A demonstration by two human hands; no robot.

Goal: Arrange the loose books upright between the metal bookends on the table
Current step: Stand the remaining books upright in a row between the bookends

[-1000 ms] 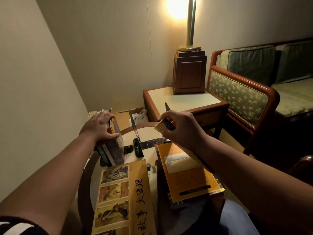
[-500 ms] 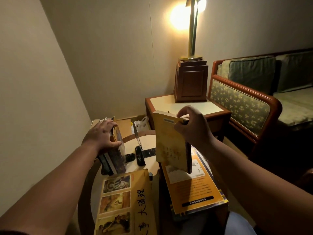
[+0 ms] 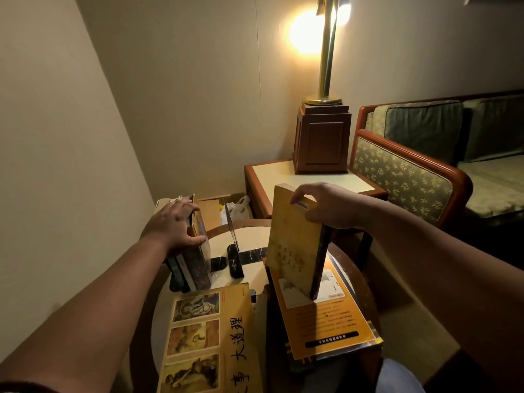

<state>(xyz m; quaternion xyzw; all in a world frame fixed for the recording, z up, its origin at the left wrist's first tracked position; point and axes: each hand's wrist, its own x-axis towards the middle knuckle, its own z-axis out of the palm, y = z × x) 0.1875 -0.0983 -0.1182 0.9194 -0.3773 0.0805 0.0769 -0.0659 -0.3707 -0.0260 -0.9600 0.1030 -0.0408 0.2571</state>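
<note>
A person's right hand [image 3: 326,205] grips a yellow book [image 3: 295,245] by its top edge, fingers curled over one cover and thumb on the other, so that it hangs upright with its lower corner just above a flat book [image 3: 326,321] lying under that hand. The left hand [image 3: 175,225] clamps down over the tops of the standing books [image 3: 195,256], thumb against the outer cover, steadying the row. A thin metal bookend [image 3: 232,236] stands between the two hands, with an open gap separating it from the row. The yellow book looks like a light, fairly stiff paperback with a smooth cover that could slide in a loose pinch; a hold at the top near the spine, as here, should let it drop straight into the gap, though it may flex or lean if released before the bookend closes on it. A large picture book [image 3: 209,336] lies flat nearer the person than the left hand. All rest on a small round table [image 3: 252,239] with a pale top and wooden rim. Beyond the right hand, a lit brass lamp [image 3: 326,52] sits on a square side table [image 3: 269,177] beside a patterned sofa [image 3: 402,177], in a dim room with plain beige walls [image 3: 71,123].
</note>
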